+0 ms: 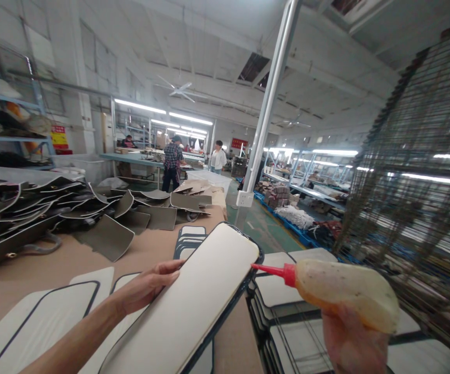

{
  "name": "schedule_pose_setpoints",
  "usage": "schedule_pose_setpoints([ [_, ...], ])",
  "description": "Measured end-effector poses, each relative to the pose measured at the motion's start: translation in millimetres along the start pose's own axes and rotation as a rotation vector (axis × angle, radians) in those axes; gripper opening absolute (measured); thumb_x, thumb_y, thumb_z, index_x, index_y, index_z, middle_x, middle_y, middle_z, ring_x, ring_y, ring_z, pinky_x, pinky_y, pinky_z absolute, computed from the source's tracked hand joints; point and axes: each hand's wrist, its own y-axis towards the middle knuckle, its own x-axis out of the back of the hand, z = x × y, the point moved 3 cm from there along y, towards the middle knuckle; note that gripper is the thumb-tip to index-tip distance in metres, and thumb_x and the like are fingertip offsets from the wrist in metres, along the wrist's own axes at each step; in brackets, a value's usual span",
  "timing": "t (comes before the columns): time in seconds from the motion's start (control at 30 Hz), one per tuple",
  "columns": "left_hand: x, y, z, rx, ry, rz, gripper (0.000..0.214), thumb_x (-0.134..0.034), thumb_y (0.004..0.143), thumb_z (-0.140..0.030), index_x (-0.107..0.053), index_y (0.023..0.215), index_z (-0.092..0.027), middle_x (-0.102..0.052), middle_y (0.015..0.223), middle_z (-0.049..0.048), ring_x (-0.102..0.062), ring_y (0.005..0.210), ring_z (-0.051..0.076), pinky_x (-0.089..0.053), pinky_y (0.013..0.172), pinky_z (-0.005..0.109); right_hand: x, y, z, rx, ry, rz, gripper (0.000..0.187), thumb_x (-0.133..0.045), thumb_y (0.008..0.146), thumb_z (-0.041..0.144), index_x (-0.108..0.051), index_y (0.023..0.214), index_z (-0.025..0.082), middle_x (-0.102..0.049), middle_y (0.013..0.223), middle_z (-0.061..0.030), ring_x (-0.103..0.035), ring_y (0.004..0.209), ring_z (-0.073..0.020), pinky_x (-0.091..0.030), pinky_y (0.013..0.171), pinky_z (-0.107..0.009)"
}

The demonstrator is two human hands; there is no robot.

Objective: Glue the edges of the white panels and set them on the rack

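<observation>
My left hand [147, 285] grips the left edge of a long cream panel [193, 306] with a dark rim, lifted and tilted over the brown worktable [53, 265]. My right hand [353, 343] is wrapped round a soft squeeze bottle [345, 293] of yellowish glue. Its red nozzle [273, 271] points left and its tip sits at the panel's dark right edge. More cream panels with dark borders [53, 311] lie flat on the table below my left forearm.
Dark curved bag pieces [45, 208] are heaped at the table's far left. Panels lie on a wire rack [287, 291] on the right, with a tall wire rack [415, 192] behind. A white post [266, 114] stands ahead. Several people [172, 163] work at distant benches.
</observation>
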Motion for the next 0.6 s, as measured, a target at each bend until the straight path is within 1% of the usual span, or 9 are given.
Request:
schedule_pose_setpoints([
  [0.07,-0.1,0,0,-0.001,-0.013,-0.002,0.062,-0.100,0.078,-0.042,-0.083,0.134,-0.020,-0.087,0.117,0.0124,-0.084,0.097,0.026,-0.065,0.080,0.026,2,-2,-3,-0.008,-0.011,-0.018,0.057,-0.102,0.069,0.040,-0.080,0.122,0.037,-0.079,0.131,0.0026,-0.071,0.127,-0.0280,-0.069,0.084,-0.031],
  [0.1,0.0,1,0,-0.001,-0.022,-0.003,0.061,-0.100,0.078,-0.041,-0.084,0.133,-0.020,-0.087,0.116,0.0125,-0.084,0.097,0.026,-0.065,0.081,0.026,3,-4,-4,-0.001,-0.027,-0.013,0.052,-0.101,0.070,0.039,-0.081,0.118,0.036,-0.080,0.127,0.0010,-0.073,0.123,-0.0286,-0.069,0.080,-0.031],
  [0.2,0.5,2,1,-0.005,-0.057,-0.017,0.060,-0.103,0.074,-0.040,-0.085,0.128,-0.021,-0.088,0.114,0.0114,-0.084,0.094,0.025,-0.065,0.080,0.025,4,-11,-6,0.045,-0.078,0.032,0.035,-0.099,0.073,0.041,-0.082,0.102,0.032,-0.083,0.103,-0.0022,-0.078,0.093,-0.0269,-0.066,0.068,-0.030],
  [0.27,1.0,3,2,-0.004,-0.075,-0.027,0.061,-0.105,0.071,-0.039,-0.086,0.126,-0.022,-0.088,0.112,0.0102,-0.084,0.093,0.023,-0.065,0.079,0.024,3,-16,-8,0.050,-0.058,0.033,0.031,-0.099,0.074,0.040,-0.080,0.095,0.030,-0.080,0.084,0.0005,-0.075,0.078,-0.0226,-0.063,0.065,-0.026],
  [0.33,1.4,4,3,0.001,-0.085,-0.033,0.060,-0.106,0.069,-0.039,-0.087,0.124,-0.022,-0.088,0.111,0.0098,-0.084,0.092,0.023,-0.065,0.078,0.024,2,-19,-10,0.012,-0.031,0.026,0.031,-0.100,0.073,0.038,-0.079,0.095,0.031,-0.076,0.073,0.0034,-0.073,0.073,-0.0193,-0.060,0.063,-0.021],
  [0.4,2.1,5,4,0.005,-0.092,-0.043,0.059,-0.107,0.068,-0.039,-0.088,0.121,-0.022,-0.088,0.110,0.0098,-0.084,0.092,0.023,-0.065,0.079,0.024,2,-22,-15,-0.038,-0.017,0.013,0.039,-0.102,0.070,0.040,-0.080,0.100,0.031,-0.077,0.075,0.0040,-0.075,0.075,-0.0184,-0.062,0.066,-0.020],
  [0.47,2.9,6,4,0.006,-0.092,-0.054,0.059,-0.107,0.067,-0.039,-0.088,0.120,-0.021,-0.088,0.111,0.0100,-0.084,0.092,0.023,-0.065,0.080,0.025,3,-27,-21,-0.070,-0.014,-0.009,0.045,-0.103,0.068,0.045,-0.081,0.105,0.032,-0.080,0.081,0.0035,-0.077,0.079,-0.0191,-0.064,0.071,-0.021],
  [0.53,3.5,8,5,0.005,-0.082,-0.062,0.060,-0.107,0.067,-0.040,-0.087,0.121,-0.021,-0.088,0.112,0.0103,-0.084,0.093,0.023,-0.065,0.080,0.026,6,-38,-27,-0.093,-0.014,-0.023,0.042,-0.101,0.071,0.047,-0.079,0.103,0.031,-0.080,0.085,0.0030,-0.078,0.079,-0.0200,-0.066,0.074,-0.024],
  [0.6,3.5,10,5,0.000,-0.072,-0.072,0.062,-0.107,0.067,-0.041,-0.086,0.122,-0.020,-0.088,0.112,0.0107,-0.083,0.093,0.024,-0.065,0.081,0.027,7,-56,-31,-0.156,-0.022,-0.009,0.036,-0.097,0.077,0.047,-0.077,0.102,0.031,-0.080,0.084,0.0024,-0.077,0.074,-0.0200,-0.066,0.073,-0.026],
])
